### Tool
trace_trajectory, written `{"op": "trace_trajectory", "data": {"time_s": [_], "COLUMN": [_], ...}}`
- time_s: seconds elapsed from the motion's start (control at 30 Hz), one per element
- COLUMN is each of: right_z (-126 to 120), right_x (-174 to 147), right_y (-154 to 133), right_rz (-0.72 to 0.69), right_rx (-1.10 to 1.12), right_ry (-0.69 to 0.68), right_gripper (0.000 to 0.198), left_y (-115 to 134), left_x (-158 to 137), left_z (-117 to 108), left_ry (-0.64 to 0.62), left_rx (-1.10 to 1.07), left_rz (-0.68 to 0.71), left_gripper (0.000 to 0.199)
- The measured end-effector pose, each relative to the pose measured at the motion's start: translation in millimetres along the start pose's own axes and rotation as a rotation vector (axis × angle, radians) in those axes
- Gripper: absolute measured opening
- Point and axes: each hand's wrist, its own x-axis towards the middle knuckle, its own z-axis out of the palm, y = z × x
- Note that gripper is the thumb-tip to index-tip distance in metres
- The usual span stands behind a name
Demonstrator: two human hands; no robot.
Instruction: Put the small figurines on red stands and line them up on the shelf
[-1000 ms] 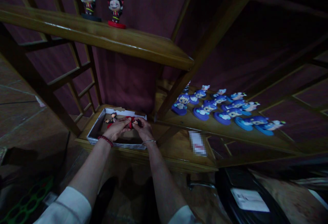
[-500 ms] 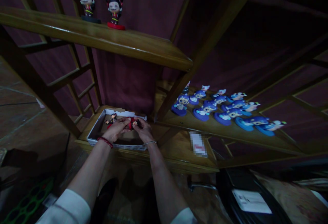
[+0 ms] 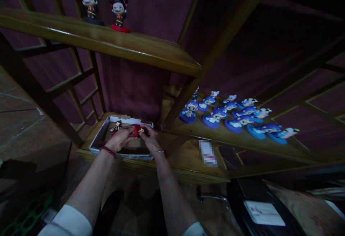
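Over a shallow cardboard box [image 3: 96,143], my two hands hold one small figurine [image 3: 141,131] with black hair and a red base. My left hand [image 3: 122,139] grips its red base, with a beaded bracelet at the wrist. The figurine's dark-haired head lies under the fingers of my right hand [image 3: 151,138], which wears a thin bangle. Other small dark-haired figurines [image 3: 118,124] lie in the box's left part, partly hidden behind my left hand. The box rests on a low wooden shelf.
Two dark-haired figurines [image 3: 118,11] stand on the upper wooden shelf [image 3: 107,43]. Several blue-based figurines [image 3: 214,117] crowd the right shelf. A blurred white card [image 3: 208,153] lies on the lower ledge. A black chair [image 3: 242,193] is at lower right, a green item [image 3: 28,212] at lower left.
The figurine in my hands has turned slightly, showing more of its red base. Both hands remain over the box, and the whole view has shifted a little.
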Motion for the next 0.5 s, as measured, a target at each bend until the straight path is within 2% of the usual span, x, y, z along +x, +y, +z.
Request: {"op": "trace_trajectory", "data": {"time_s": [0.2,0.5], "right_z": [0.1,-1.4], "right_x": [-0.1,-1.9], "right_y": [-3.5,-9.4], "right_rz": [0.03,0.045], "right_rx": [-0.002,0.037], "right_ry": [0.014,-0.001], "right_gripper": [0.029,0.031], "left_y": [2.6,2.8], "left_x": [-1.1,-3.8], "left_z": [-1.4,2.3], "left_ry": [-0.057,-0.027], "left_rx": [-0.016,-0.039], "left_rz": [-0.022,-0.011], "left_gripper": [0.014,0.011]}}
